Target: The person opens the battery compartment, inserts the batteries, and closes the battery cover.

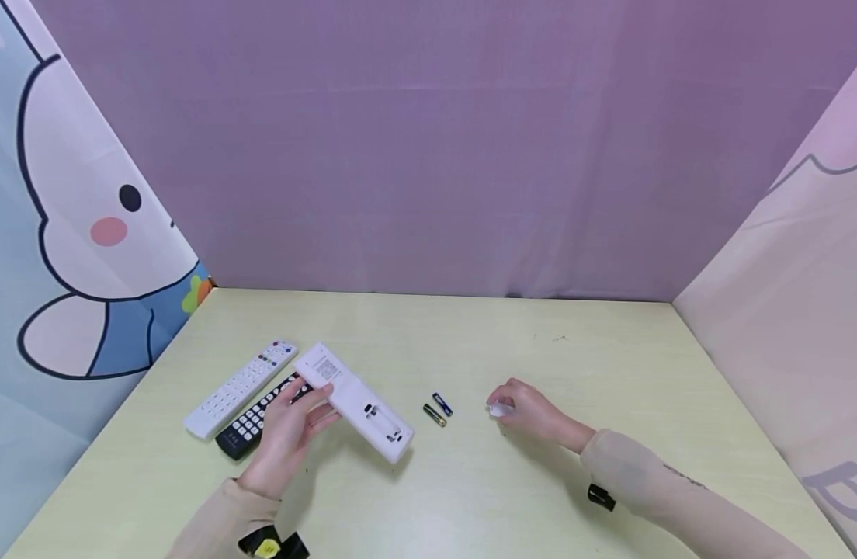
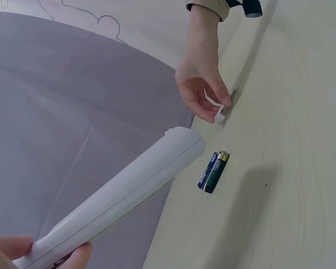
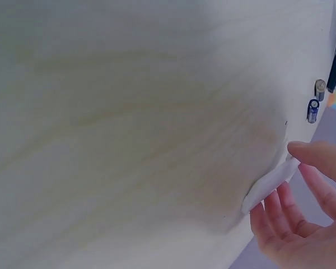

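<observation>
My left hand (image 1: 286, 436) grips a white remote control (image 1: 355, 400) near one end, its back turned up toward the head camera and its battery compartment uncovered with no batteries inside. Between the thumb and fingers of my right hand (image 1: 533, 411) is a small white battery cover (image 3: 270, 184), just above the table. Two batteries lie side by side on the table between the hands: a blue one (image 1: 442, 404) and a dark green-and-gold one (image 1: 434, 415). In the left wrist view the remote appears side-on, with the batteries beyond its far end.
To the left, a second white remote (image 1: 240, 388) lies buttons up. Beside it is a black remote (image 1: 243, 435), partly hidden behind my left hand. The pale table (image 1: 610, 349) meets a purple cloth backdrop (image 1: 428, 155), with printed cloth panels at both sides.
</observation>
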The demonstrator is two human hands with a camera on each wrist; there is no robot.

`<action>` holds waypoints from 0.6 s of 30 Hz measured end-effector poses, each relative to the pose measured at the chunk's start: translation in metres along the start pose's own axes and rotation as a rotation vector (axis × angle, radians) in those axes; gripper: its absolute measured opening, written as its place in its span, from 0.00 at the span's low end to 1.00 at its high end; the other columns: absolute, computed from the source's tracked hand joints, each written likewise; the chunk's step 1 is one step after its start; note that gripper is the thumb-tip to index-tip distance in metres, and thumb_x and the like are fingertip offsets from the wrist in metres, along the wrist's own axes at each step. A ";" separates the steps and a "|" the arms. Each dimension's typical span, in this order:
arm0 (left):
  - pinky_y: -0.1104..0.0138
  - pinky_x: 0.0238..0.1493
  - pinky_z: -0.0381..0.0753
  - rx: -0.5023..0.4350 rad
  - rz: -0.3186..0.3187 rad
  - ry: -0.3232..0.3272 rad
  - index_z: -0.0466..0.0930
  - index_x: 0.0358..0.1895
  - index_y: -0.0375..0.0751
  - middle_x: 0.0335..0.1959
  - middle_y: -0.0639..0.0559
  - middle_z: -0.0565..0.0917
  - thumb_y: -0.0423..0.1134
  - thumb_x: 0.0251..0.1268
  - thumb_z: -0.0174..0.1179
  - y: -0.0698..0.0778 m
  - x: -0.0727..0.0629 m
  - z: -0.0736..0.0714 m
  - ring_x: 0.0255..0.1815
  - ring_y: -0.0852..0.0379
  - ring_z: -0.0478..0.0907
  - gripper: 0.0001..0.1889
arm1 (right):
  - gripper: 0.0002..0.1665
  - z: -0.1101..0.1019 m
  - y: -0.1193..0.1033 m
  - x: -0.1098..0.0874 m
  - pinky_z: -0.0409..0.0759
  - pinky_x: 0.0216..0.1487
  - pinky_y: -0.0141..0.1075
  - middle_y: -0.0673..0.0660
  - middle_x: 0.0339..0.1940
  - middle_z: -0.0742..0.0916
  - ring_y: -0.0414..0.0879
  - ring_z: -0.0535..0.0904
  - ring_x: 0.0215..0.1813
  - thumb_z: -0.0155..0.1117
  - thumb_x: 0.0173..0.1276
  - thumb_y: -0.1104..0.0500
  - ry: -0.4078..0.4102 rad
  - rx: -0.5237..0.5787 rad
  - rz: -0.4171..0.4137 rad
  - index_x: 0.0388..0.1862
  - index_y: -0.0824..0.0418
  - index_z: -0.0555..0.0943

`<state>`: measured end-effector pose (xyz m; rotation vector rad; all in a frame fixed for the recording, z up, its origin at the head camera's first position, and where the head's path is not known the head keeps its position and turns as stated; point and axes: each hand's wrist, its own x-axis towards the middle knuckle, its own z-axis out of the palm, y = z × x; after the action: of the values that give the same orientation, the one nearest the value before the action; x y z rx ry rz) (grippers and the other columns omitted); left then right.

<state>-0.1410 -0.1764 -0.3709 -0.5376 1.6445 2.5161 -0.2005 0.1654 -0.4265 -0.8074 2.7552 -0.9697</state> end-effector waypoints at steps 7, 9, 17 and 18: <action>0.64 0.47 0.79 0.000 0.008 -0.005 0.44 0.68 0.36 0.40 0.52 0.77 0.26 0.59 0.50 0.000 0.000 0.000 0.35 0.57 0.81 0.35 | 0.14 0.001 0.000 0.003 0.75 0.34 0.28 0.52 0.31 0.77 0.44 0.72 0.35 0.64 0.48 0.71 -0.022 -0.014 -0.005 0.37 0.65 0.79; 0.64 0.47 0.79 0.001 0.012 -0.006 0.45 0.68 0.36 0.39 0.53 0.77 0.26 0.59 0.49 0.000 0.000 0.001 0.35 0.57 0.81 0.34 | 0.14 0.001 -0.001 0.004 0.75 0.33 0.29 0.53 0.31 0.77 0.45 0.73 0.35 0.63 0.49 0.71 -0.023 0.002 -0.008 0.38 0.65 0.79; 0.64 0.47 0.78 -0.004 0.013 -0.008 0.47 0.67 0.36 0.37 0.54 0.78 0.26 0.59 0.49 0.000 0.000 0.001 0.35 0.58 0.81 0.33 | 0.14 0.003 -0.013 0.018 0.76 0.36 0.30 0.56 0.35 0.79 0.47 0.74 0.38 0.62 0.53 0.69 -0.046 0.036 -0.008 0.41 0.65 0.77; 0.64 0.47 0.79 -0.006 0.012 -0.007 0.47 0.67 0.36 0.37 0.54 0.78 0.26 0.59 0.49 0.000 0.001 0.001 0.35 0.57 0.81 0.33 | 0.14 0.004 -0.014 0.020 0.77 0.36 0.30 0.56 0.35 0.80 0.48 0.74 0.38 0.62 0.53 0.69 -0.051 0.038 -0.010 0.41 0.66 0.77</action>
<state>-0.1418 -0.1754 -0.3704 -0.5198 1.6435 2.5288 -0.2101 0.1437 -0.4192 -0.8293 2.6836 -0.9858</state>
